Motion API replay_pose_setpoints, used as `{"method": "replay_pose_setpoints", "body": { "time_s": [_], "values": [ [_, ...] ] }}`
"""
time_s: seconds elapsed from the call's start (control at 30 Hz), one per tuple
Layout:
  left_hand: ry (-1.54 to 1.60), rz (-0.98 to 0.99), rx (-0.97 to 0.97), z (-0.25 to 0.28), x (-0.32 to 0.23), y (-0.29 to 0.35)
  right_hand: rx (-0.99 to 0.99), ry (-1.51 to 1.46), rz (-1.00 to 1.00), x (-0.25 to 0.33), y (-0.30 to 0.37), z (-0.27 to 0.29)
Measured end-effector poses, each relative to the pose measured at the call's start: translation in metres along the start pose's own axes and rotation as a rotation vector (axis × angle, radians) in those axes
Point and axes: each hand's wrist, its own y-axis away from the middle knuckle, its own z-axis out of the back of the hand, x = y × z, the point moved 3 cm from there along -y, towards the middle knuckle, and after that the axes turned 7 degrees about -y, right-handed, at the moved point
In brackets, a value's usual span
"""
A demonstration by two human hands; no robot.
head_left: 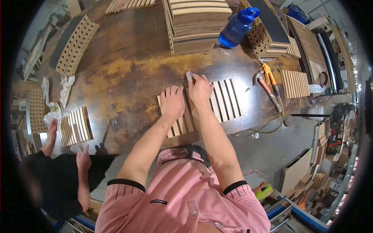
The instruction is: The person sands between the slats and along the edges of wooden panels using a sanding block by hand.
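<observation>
A slatted wood panel [224, 101] of pale and dark strips lies on the table in front of me. My left hand [173, 103] rests palm down on the panel's left part, fingers stretched out. Over its middle, near the far edge, my right hand [200, 89] is closed. A small greyish-brown end [189, 75] sticks out past its fingers; what kind of thing this is, I cannot make out. Both hands and forearms cover part of the panel.
On the brown table [128, 73] stand a stack of panels [200, 27], a blue bottle [237, 29] and perforated boards [77, 44]. A hammer [269, 91] and an orange-handled air gun [269, 73] lie right. At left, a co-worker's hands [82, 158] are at another slatted panel [75, 126].
</observation>
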Motion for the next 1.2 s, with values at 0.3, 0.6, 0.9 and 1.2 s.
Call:
{"method": "replay_pose_setpoints", "body": {
  "time_s": [0.3, 0.6, 0.9, 1.2],
  "values": [
    [0.012, 0.014, 0.066, 0.005, -0.002, -0.002, -0.100, -0.094, 0.071, -0.019, 0.047, 0.035],
    [0.023, 0.020, 0.100, 0.004, 0.002, -0.001, -0.033, -0.021, 0.024, -0.025, 0.127, 0.078],
    [0.006, 0.017, 0.093, 0.000, -0.004, -0.005, -0.168, -0.005, 0.201, -0.017, 0.011, 0.012],
    [0.010, 0.009, 0.095, 0.005, 0.002, -0.003, -0.053, -0.010, 0.050, -0.028, 0.162, 0.102]
  ]
}}
